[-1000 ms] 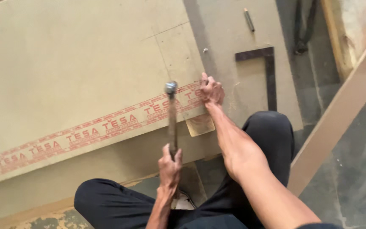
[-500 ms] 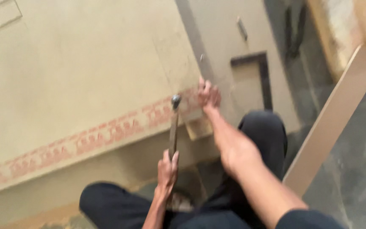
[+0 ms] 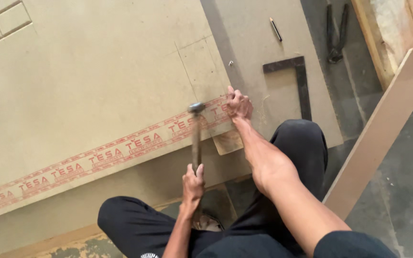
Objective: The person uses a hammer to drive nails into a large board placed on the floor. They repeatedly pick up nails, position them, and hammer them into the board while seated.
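The left hand [image 3: 193,181] has its fingers wrapped tight around the wooden handle of a hammer [image 3: 196,138], whose steel head hovers over the red-printed edge of a large fibreboard sheet [image 3: 96,86]. The right hand [image 3: 239,104] is curled with fingertips pinched on that sheet's corner edge; what it pinches is too small to tell. Beyond lie a steel square [image 3: 301,86], a pencil [image 3: 276,29] and pincers [image 3: 335,33].

One hammer [image 3: 196,134], one square [image 3: 296,81], one pencil [image 3: 276,29] (plus pliers [image 3: 334,33]).
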